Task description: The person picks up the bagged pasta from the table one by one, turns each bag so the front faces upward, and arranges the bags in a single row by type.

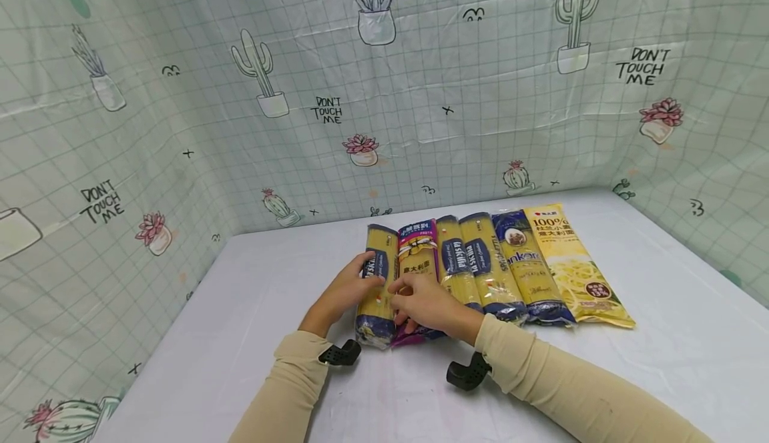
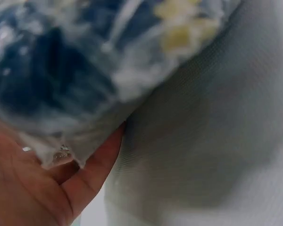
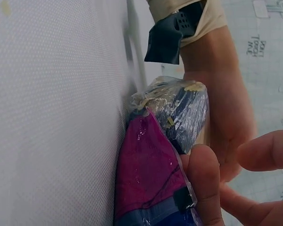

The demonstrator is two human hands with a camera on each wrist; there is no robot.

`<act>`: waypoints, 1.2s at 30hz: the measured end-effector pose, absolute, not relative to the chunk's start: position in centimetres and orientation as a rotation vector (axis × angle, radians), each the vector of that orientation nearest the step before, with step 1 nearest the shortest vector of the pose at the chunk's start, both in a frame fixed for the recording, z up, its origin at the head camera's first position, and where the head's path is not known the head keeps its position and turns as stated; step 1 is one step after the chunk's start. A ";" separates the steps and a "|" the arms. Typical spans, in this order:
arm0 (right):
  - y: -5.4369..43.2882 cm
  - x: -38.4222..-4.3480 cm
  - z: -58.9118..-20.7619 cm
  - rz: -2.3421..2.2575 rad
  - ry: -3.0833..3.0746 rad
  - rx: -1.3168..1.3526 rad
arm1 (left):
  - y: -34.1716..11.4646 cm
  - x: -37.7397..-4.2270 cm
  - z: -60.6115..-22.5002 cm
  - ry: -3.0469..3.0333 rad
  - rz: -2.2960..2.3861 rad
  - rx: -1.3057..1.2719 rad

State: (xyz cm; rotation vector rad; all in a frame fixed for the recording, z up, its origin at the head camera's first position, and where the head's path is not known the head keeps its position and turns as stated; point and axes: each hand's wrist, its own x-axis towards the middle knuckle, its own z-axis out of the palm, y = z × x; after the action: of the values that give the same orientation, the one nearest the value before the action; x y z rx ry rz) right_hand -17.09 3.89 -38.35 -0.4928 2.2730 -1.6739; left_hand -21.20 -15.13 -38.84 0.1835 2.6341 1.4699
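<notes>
My left hand (image 1: pixel 345 293) grips the leftmost spaghetti pack (image 1: pixel 377 304), clear film with blue bands, its fingers at the left side and thumb across the front. In the left wrist view, the hand (image 2: pixel 37 188) is around the side of the pack, whose crinkled blue end (image 2: pixel 61 70) fills the upper left. Beside it, my right hand (image 1: pixel 429 303) lies over the purple pasta bag (image 1: pixel 418 246), its fingertips at the seam between the two packs. In the right wrist view, a finger (image 3: pixel 205 181) touches the edge of the purple bag (image 3: pixel 148 165), with the thumb apart.
Right of the purple bag lie two more blue-banded spaghetti packs (image 1: pixel 447 229) (image 1: pixel 489 256), a dark blue and yellow pack (image 1: pixel 531 276) and a yellow noodle bag (image 1: pixel 579 256), side by side. They rest on a white table (image 1: pixel 270 276) before a cactus-print curtain (image 1: pixel 420 96).
</notes>
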 end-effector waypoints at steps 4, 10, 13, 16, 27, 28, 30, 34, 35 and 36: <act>4.0 -17.1 -38.2 -1.645 2.288 -0.512 | -14.8 -21.1 -38.7 2.664 1.461 0.167; 4.2 -17.2 -37.9 -1.616 2.301 -0.529 | -14.5 -21.3 -38.4 2.699 1.417 0.145; 4.3 -17.2 -37.7 -1.613 2.295 -0.522 | -14.6 -21.4 -38.0 2.716 1.380 0.129; 4.4 -17.2 -37.6 -1.606 2.290 -0.517 | -14.7 -21.4 -37.6 2.713 1.387 0.105; 5.1 -17.1 -37.5 -1.661 2.273 -0.542 | -15.2 -21.2 -37.9 2.702 1.377 -0.021; 5.3 -17.2 -37.6 -1.675 2.288 -0.545 | -15.3 -21.1 -38.0 2.696 1.390 -0.032; 5.6 -17.4 -37.7 -1.708 2.315 -0.551 | -15.3 -21.0 -38.0 2.689 1.402 -0.052; 6.4 -18.3 -37.5 -1.772 2.372 -0.555 | -15.4 -20.9 -37.7 2.711 1.406 -0.102; 6.7 -18.5 -37.4 -1.775 2.378 -0.557 | -15.4 -21.0 -37.7 2.722 1.408 -0.112; 7.0 -18.8 -37.3 -1.772 2.389 -0.560 | -15.5 -21.1 -37.6 2.733 1.419 -0.113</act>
State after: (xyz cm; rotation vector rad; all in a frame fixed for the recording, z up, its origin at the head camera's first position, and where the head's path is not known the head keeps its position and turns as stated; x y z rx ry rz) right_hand -18.79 7.03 -37.30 -0.5597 2.3888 -1.7721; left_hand -21.12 -15.46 -37.56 -0.1130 2.7331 1.4186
